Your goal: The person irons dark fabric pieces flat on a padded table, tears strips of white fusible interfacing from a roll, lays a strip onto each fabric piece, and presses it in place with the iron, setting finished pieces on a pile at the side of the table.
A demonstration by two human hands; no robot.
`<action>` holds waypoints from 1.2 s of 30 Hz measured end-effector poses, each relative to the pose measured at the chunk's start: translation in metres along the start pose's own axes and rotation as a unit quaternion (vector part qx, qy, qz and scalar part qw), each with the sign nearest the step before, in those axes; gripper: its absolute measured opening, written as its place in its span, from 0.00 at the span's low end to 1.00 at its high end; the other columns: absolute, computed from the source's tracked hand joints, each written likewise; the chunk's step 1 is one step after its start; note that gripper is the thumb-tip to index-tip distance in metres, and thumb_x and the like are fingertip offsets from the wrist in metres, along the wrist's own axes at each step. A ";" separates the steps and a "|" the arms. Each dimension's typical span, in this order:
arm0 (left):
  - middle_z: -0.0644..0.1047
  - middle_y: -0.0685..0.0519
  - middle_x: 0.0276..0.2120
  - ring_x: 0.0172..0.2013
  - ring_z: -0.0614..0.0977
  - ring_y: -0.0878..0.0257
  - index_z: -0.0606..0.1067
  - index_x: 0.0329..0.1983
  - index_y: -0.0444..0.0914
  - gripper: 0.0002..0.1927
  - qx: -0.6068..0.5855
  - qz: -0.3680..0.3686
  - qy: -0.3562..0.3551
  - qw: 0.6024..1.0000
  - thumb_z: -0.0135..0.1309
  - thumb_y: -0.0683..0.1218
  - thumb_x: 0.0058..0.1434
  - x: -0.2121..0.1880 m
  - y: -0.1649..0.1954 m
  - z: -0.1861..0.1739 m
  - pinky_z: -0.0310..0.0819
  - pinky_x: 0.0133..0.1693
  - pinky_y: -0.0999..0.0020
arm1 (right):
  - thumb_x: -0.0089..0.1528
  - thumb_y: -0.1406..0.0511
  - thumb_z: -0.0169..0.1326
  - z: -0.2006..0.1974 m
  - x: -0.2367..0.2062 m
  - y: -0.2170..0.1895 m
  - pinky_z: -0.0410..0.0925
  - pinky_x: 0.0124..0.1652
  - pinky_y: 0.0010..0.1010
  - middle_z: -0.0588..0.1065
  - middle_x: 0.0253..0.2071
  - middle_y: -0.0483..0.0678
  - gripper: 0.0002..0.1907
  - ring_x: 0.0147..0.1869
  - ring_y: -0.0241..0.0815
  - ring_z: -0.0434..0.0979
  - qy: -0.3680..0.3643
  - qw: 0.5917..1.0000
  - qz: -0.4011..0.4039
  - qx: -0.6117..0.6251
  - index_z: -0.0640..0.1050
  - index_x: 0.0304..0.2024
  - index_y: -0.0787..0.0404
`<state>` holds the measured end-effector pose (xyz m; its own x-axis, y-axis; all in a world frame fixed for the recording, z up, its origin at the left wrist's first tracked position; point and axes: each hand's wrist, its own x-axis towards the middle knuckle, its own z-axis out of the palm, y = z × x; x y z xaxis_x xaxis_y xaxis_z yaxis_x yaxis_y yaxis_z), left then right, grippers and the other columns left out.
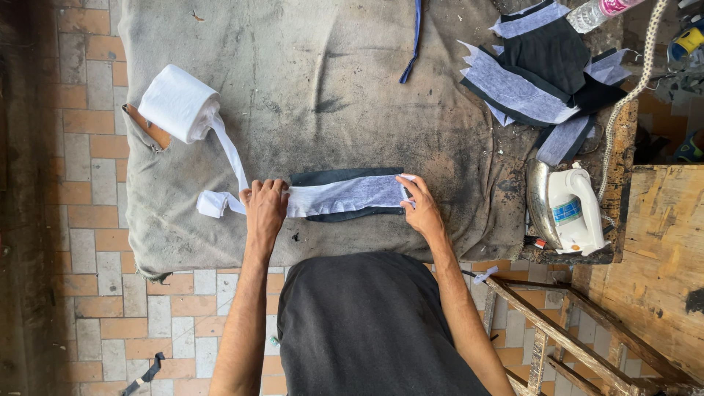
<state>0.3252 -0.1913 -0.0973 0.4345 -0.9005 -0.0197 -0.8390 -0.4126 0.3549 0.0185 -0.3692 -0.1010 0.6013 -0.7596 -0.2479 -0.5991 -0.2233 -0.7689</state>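
Head view: a long, slightly curved black fabric piece (345, 195) lies on the stained grey ironing cloth (330, 81) that covers the work table, its long axis running left to right, straight across in front of the person. A strip of white interfacing (345, 196) lies along that same axis on top of the black piece and covers most of it.

The left hand (264, 209) rests palm down on the left end of the black piece, fingers together, pressing the strip flat there. The right hand (419, 205) is at the right end of the piece, fingertips pinching the free end of the strip against the fabric. Both hands touch it, one at each end, and neither is nearer than the other.

Left of the black piece the strip runs on past the left hand, folds into a loose loop, then climbs to the white interfacing roll (178, 103), which sits up and to the left near the cloth's edge.

Right of the black piece a white electric iron (576, 209) stands on its side at the table's corner. Up and to the right lies a pile of cut black-and-white pieces (546, 70).
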 end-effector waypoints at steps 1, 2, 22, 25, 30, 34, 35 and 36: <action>0.77 0.53 0.40 0.47 0.76 0.55 0.75 0.45 0.42 0.09 -0.022 0.008 0.009 1.000 0.58 0.44 0.62 0.001 0.000 0.000 0.60 0.54 0.49 | 0.58 0.80 0.57 0.000 0.000 0.000 0.74 0.52 0.30 0.64 0.69 0.47 0.36 0.66 0.47 0.72 -0.001 1.000 -0.002 0.001 0.71 0.67 0.52; 0.77 0.52 0.40 0.48 0.77 0.56 0.74 0.45 0.42 0.08 -0.044 0.017 0.017 0.999 0.57 0.42 0.63 0.001 -0.001 0.000 0.61 0.56 0.50 | 0.58 0.80 0.56 0.000 0.000 0.000 0.73 0.52 0.30 0.64 0.69 0.47 0.36 0.66 0.47 0.72 -0.001 1.000 -0.004 0.002 0.71 0.67 0.52; 0.78 0.48 0.34 0.36 0.79 0.53 0.67 0.49 0.38 0.25 -0.225 -0.033 -0.048 0.973 0.62 0.34 0.50 0.015 0.002 -0.010 0.74 0.37 0.57 | 0.58 0.80 0.56 -0.001 -0.001 -0.002 0.73 0.52 0.29 0.64 0.69 0.46 0.34 0.65 0.45 0.73 0.004 1.000 0.005 0.004 0.72 0.66 0.54; 0.78 0.48 0.33 0.32 0.79 0.54 0.69 0.49 0.38 0.24 -0.257 -0.087 -0.090 0.958 0.67 0.42 0.53 0.020 0.004 -0.017 0.74 0.35 0.56 | 0.58 0.80 0.56 -0.002 -0.002 -0.002 0.75 0.52 0.28 0.64 0.69 0.46 0.34 0.65 0.44 0.73 0.004 1.000 0.008 0.003 0.72 0.66 0.54; 0.80 0.51 0.33 0.35 0.80 0.53 0.78 0.38 0.42 0.10 -0.141 -0.030 -0.066 0.987 0.65 0.50 0.60 0.026 0.001 -0.017 0.75 0.38 0.56 | 0.58 0.80 0.56 -0.002 -0.001 -0.003 0.73 0.52 0.28 0.64 0.69 0.46 0.34 0.65 0.44 0.73 0.002 1.000 0.010 0.006 0.72 0.66 0.54; 0.81 0.48 0.35 0.37 0.81 0.52 0.75 0.37 0.41 0.10 -0.115 0.019 -0.032 0.993 0.62 0.50 0.60 0.023 -0.002 -0.011 0.76 0.37 0.56 | 0.58 0.80 0.56 -0.001 -0.001 -0.003 0.73 0.52 0.28 0.64 0.69 0.46 0.34 0.65 0.44 0.73 -0.001 1.000 0.019 0.005 0.71 0.66 0.53; 0.82 0.49 0.35 0.37 0.82 0.53 0.75 0.39 0.40 0.10 -0.128 0.001 -0.055 0.990 0.60 0.50 0.62 0.022 -0.001 -0.010 0.76 0.38 0.56 | 0.58 0.80 0.56 -0.001 -0.001 -0.003 0.72 0.52 0.28 0.64 0.69 0.46 0.34 0.65 0.44 0.73 -0.002 1.000 0.022 0.005 0.71 0.66 0.53; 0.82 0.50 0.36 0.37 0.83 0.54 0.74 0.40 0.39 0.10 -0.140 -0.016 -0.078 0.987 0.59 0.50 0.64 0.022 0.000 -0.009 0.76 0.39 0.56 | 0.58 0.80 0.56 -0.001 -0.001 -0.003 0.73 0.52 0.28 0.64 0.69 0.46 0.34 0.65 0.44 0.73 -0.001 1.000 0.022 0.003 0.71 0.66 0.53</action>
<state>0.3378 -0.2094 -0.0890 0.3844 -0.9072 -0.1711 -0.6926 -0.4059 0.5963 0.0192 -0.3685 -0.0985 0.5759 -0.7672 -0.2825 -0.6210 -0.1858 -0.7614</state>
